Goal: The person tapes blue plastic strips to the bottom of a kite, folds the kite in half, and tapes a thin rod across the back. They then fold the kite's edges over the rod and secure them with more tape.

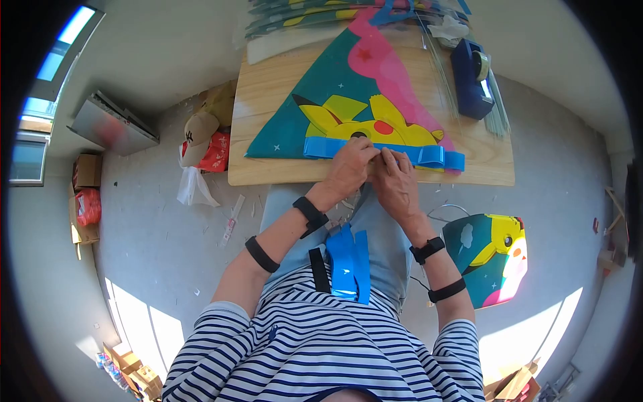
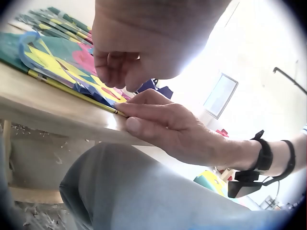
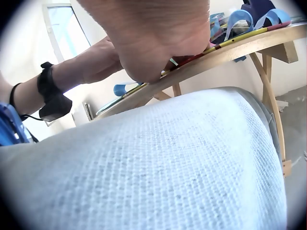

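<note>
A triangular sheet (image 1: 315, 107), printed in green and pink with a yellow cartoon character, lies on the wooden table (image 1: 268, 175). Along its near edge runs a blue ribbon (image 1: 325, 147), looped towards both ends. My left hand (image 1: 348, 167) is at the middle of this edge, fingers curled and pinching the ribbon; its fingertips are partly hidden. Close beside it, my right hand (image 1: 395, 181) rests its fingertips on the same edge. In the left wrist view, the right hand (image 2: 177, 129) has its fingers stretched over the edge, thumb lower at the table's rim.
A dark blue tape dispenser (image 1: 472, 79) stands at the back right. Similar printed sheets (image 1: 295, 23) are stacked at the far side. More blue strips (image 1: 345, 264) lie on the lap. Another printed sheet (image 1: 479, 268) is low at the right, beside the legs.
</note>
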Available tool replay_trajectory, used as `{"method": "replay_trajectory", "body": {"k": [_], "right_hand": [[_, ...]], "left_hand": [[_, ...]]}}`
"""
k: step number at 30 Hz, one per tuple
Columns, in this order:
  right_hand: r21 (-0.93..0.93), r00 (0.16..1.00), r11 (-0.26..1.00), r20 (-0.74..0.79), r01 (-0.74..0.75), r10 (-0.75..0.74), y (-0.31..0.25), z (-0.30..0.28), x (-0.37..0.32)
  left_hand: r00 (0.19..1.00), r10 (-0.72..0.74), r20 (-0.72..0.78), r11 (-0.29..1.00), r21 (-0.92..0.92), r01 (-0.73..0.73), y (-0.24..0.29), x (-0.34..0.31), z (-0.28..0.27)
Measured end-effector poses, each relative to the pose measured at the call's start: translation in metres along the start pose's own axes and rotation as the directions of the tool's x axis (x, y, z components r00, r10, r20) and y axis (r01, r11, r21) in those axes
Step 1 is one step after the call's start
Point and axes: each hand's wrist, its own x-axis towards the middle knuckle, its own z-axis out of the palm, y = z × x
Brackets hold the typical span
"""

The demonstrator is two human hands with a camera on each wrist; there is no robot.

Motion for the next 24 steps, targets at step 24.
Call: {"method": "replay_trajectory", "body": {"k": [24], "right_hand": [[-0.321,0.971,0.925,-0.185,-0.204,0.15,0.076,-0.027,-0.051]], "left_hand": [[0.987,0.157,0.022,0.922,0.355,-0.155,0.004,-0.009,0.003]]}}
